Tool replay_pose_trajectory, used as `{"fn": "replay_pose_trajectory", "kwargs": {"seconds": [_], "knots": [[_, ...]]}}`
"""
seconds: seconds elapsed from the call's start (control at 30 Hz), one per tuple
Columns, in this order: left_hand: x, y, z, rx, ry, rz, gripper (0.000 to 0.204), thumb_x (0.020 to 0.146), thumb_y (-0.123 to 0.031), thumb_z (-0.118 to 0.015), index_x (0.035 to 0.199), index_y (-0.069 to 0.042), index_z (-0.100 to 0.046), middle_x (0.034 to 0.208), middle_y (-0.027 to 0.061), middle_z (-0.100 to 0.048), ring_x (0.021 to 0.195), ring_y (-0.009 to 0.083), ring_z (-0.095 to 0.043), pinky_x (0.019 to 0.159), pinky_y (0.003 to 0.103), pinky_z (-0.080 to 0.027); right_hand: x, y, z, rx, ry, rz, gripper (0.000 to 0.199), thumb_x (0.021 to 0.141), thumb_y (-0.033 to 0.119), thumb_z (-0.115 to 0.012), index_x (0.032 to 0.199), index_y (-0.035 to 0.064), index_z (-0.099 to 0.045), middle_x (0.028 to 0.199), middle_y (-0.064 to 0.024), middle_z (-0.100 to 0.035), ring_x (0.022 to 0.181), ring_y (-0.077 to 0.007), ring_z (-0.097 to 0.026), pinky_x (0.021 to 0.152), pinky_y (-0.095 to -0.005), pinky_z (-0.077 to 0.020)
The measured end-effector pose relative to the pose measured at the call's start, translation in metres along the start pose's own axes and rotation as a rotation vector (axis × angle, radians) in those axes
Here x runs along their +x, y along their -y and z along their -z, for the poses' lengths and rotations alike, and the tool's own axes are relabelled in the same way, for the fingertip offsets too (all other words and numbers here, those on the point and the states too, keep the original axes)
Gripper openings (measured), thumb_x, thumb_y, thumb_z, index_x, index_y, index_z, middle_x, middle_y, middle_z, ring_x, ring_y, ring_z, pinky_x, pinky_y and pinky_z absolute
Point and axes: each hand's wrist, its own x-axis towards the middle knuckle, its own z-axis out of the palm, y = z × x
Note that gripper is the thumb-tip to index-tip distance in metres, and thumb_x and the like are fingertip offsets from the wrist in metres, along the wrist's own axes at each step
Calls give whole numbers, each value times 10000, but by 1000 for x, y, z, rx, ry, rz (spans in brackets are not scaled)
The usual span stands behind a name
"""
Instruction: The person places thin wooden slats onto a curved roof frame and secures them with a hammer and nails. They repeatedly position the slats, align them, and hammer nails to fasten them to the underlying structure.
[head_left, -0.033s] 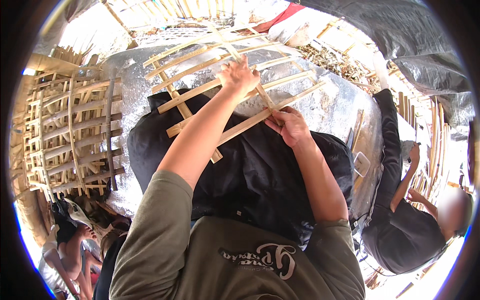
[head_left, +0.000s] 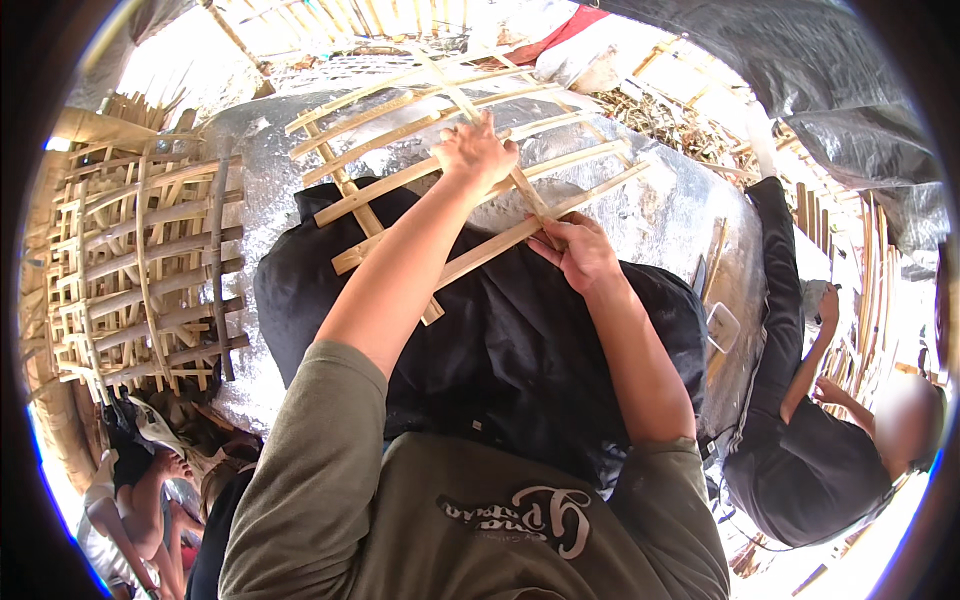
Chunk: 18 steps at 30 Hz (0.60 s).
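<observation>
A lattice of pale bamboo strips (head_left: 490,253) rests over my lap, its far part above the silvery sheet. Several strips run slantwise, crossed by a few others. My left hand (head_left: 476,158) is closed around a cross strip (head_left: 526,190) near the middle of the lattice, fingertips partly hidden. My right hand (head_left: 580,250) pinches the nearest strip where the cross strip meets it, with the thumb on top and fingers underneath. My left forearm passes over the near left part of the lattice and hides some of it.
A silvery sheet (head_left: 670,215) covers the ground. At the left stands a finished-looking bamboo lattice stack (head_left: 150,270). A knife-like blade (head_left: 701,272) and a small white-rimmed object (head_left: 722,328) lie at my right. One person (head_left: 810,470) sits at the right, another (head_left: 140,500) at the lower left.
</observation>
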Motion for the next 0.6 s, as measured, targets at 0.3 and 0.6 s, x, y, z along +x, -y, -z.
{"fn": "replay_pose_trajectory", "kwargs": {"seconds": [0.3, 0.6], "knots": [[5, 7, -2, 10, 9, 49, 871, 929, -648, -484, 1633, -216, -208, 1567, 228, -399, 1440, 432, -392, 1139, 624, -329, 1, 9, -2, 30, 37, 1, 279, 947, 51, -641, 1192, -58, -566, 1113, -143, -670, 1018, -241, -676, 940, -443, -604], [25, 16, -4, -106, 9, -14, 1018, 837, -668, -599, 1623, -142, -224, 1514, 184, -481, 1366, 357, -486, 1146, 619, -331, 8, 6, -1, 38, 41, 33, 260, 946, 46, -648, 1174, -56, -574, 1123, -158, -669, 998, -246, -677, 941, -424, -602]]}}
